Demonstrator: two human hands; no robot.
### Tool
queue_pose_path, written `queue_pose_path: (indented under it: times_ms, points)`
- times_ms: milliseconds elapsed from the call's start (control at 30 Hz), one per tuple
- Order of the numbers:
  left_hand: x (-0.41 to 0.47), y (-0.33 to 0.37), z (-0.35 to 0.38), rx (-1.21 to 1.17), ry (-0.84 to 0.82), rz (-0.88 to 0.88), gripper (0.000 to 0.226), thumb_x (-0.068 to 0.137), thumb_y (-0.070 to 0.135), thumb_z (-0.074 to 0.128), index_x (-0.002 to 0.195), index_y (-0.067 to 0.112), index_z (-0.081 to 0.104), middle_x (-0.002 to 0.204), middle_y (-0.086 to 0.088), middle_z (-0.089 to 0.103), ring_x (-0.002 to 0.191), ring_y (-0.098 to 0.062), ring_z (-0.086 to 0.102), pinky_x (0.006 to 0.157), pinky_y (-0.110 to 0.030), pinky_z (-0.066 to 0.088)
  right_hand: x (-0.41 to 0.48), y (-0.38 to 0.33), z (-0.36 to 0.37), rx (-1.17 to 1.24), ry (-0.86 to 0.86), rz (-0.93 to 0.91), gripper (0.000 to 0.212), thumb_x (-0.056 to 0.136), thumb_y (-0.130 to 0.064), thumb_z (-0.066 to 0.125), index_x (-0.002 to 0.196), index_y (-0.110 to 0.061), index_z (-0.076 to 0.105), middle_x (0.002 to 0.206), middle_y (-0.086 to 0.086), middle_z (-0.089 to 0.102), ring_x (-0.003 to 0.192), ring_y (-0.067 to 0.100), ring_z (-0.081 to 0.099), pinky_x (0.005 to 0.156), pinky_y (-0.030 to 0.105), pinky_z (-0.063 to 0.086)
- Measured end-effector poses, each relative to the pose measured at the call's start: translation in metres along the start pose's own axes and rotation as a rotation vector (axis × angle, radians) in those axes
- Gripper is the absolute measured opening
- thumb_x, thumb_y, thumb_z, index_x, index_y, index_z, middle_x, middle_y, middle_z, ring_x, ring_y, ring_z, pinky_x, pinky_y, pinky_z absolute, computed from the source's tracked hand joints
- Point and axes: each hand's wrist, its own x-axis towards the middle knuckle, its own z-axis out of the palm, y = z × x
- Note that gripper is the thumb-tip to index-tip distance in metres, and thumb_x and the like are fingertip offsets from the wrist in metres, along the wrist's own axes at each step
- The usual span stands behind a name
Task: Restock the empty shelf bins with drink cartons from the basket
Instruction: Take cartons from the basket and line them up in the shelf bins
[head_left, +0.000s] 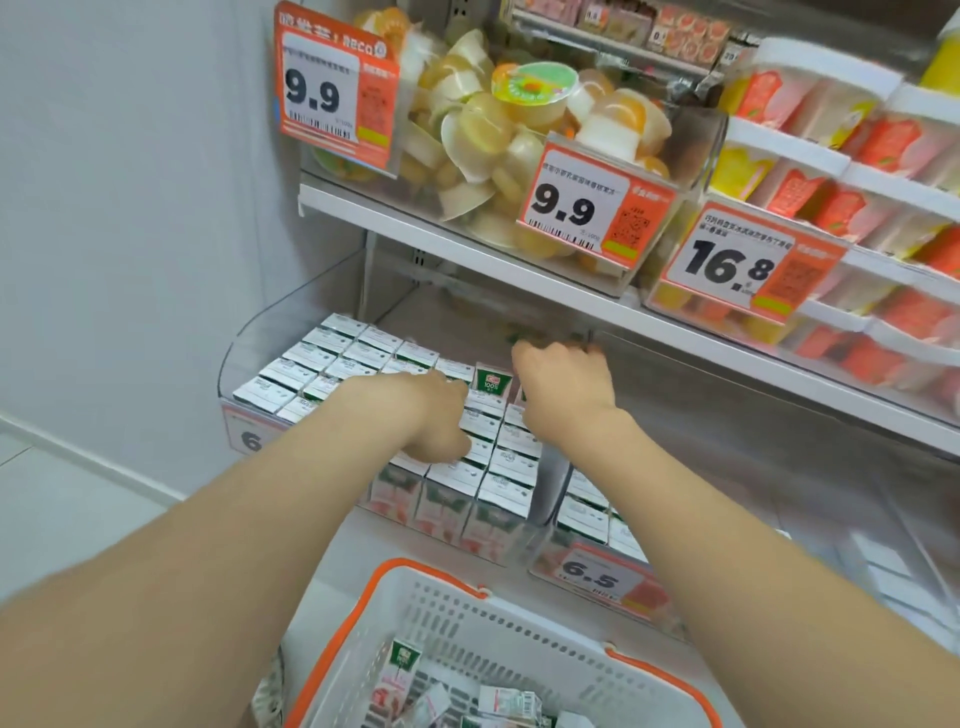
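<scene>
Rows of white-topped drink cartons (332, 358) fill the clear shelf bin (234, 353) on the lower shelf. One green carton (488, 378) stands higher than the rest at the back, between my hands. My left hand (434, 421) lies over the carton tops, its fingers reaching towards the green carton. My right hand (566, 384) is knuckles up just right of it, fingers curled down over a carton that is mostly hidden. The white basket (467, 618) with orange handles sits below, holding several loose cartons (402, 670).
A neighbouring bin (587, 512) to the right holds more cartons behind a 6.5 price tag (597, 574). The shelf above (415, 234) carries jelly cups and boxed goods with 9.9 and 16.8 tags and overhangs my hands. A grey wall stands on the left.
</scene>
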Motion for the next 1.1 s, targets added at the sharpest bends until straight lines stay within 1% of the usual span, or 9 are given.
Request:
queue_pose_path:
  times_ms: [133,233,333,433,567,667,733,867,1100]
  points:
    - [0.001,0.009,-0.003,0.007,-0.020,-0.014,0.071,0.097,0.046,0.055,0.157,0.017,0.029,0.156,-0.007,0.039,0.134,-0.036,0.050,0.106,-0.051,0.048,0.004,-0.001,0.003,-0.078,-0.185,-0.088,0.051,0.090,0.000,0.053,0.139,-0.007,0.041,0.101,0.008,0.062,0.103,0.034,0.063,0.112,0.054,0.032]
    - [0.001,0.010,-0.006,-0.013,-0.021,-0.017,0.061,0.098,0.041,0.056,0.149,0.017,0.036,0.139,-0.006,0.051,0.121,-0.032,0.056,0.100,-0.048,0.052,0.011,0.000,-0.008,-0.009,-0.346,-0.139,0.031,0.092,-0.002,0.053,0.122,-0.007,0.048,0.085,0.003,0.045,0.073,0.024,0.053,0.077,0.042,0.048]
    - [0.000,0.007,-0.010,-0.001,-0.011,-0.037,0.062,0.097,0.039,0.057,0.153,0.024,0.037,0.146,-0.005,0.050,0.127,-0.034,0.054,0.102,-0.049,0.051,0.023,-0.001,-0.014,0.108,-0.334,-0.080,0.008,0.093,-0.003,0.053,0.088,-0.010,0.051,0.090,0.008,0.055,0.066,0.024,0.054,0.054,0.033,0.041]
    - [-0.011,0.005,-0.013,0.062,-0.024,-0.112,0.072,0.097,0.053,0.057,0.161,0.042,0.025,0.174,-0.003,0.005,0.154,-0.046,0.015,0.113,-0.062,0.039,0.039,-0.006,-0.002,0.424,-0.366,-0.039,0.046,0.096,-0.008,0.050,0.142,-0.006,0.050,0.137,0.014,0.058,0.122,0.037,0.059,0.091,0.041,0.054]
    - [-0.018,0.001,-0.009,0.099,-0.083,-0.110,0.079,0.099,0.065,0.048,0.163,0.048,0.003,0.175,-0.002,-0.007,0.151,-0.043,0.032,0.114,-0.060,0.041,0.053,-0.004,0.008,0.513,-0.459,-0.035,0.057,0.100,-0.011,0.044,0.157,-0.007,0.039,0.161,0.014,0.041,0.145,0.031,0.042,0.119,0.041,0.037]
    - [-0.017,0.000,-0.008,0.093,-0.082,-0.093,0.079,0.100,0.064,0.047,0.164,0.046,0.003,0.175,-0.003,-0.007,0.150,-0.043,0.034,0.114,-0.059,0.042,0.062,0.001,0.015,0.528,-0.428,0.020,0.033,0.105,-0.020,0.035,0.117,-0.008,0.064,0.131,0.017,0.058,0.117,0.028,0.055,0.101,0.039,0.042]
    - [-0.018,0.001,-0.009,0.096,-0.080,-0.082,0.079,0.100,0.065,0.047,0.164,0.046,0.004,0.175,-0.003,-0.006,0.150,-0.042,0.034,0.113,-0.058,0.042,0.064,0.002,0.018,0.550,-0.405,0.038,0.033,0.107,-0.027,0.031,0.081,-0.019,0.050,0.096,0.005,0.052,0.092,0.022,0.048,0.089,0.036,0.036]
    - [-0.015,-0.002,-0.008,0.082,-0.092,-0.097,0.081,0.100,0.063,0.048,0.165,0.042,0.005,0.175,-0.003,-0.003,0.152,-0.041,0.031,0.115,-0.059,0.039,0.056,-0.005,0.015,0.562,-0.460,0.008,0.059,0.111,-0.044,0.024,0.142,-0.005,0.053,0.142,0.018,0.055,0.126,0.031,0.052,0.102,0.037,0.039]
    - [-0.034,0.009,-0.009,-0.056,0.163,0.049,0.057,0.103,0.039,0.056,0.153,0.019,0.039,0.148,-0.012,0.047,0.129,-0.035,0.053,0.105,-0.049,0.049,-0.005,-0.004,-0.001,0.551,0.088,-0.046,0.029,0.103,-0.022,0.043,0.121,-0.010,0.062,0.116,0.014,0.065,0.099,0.032,0.062,0.085,0.043,0.054]
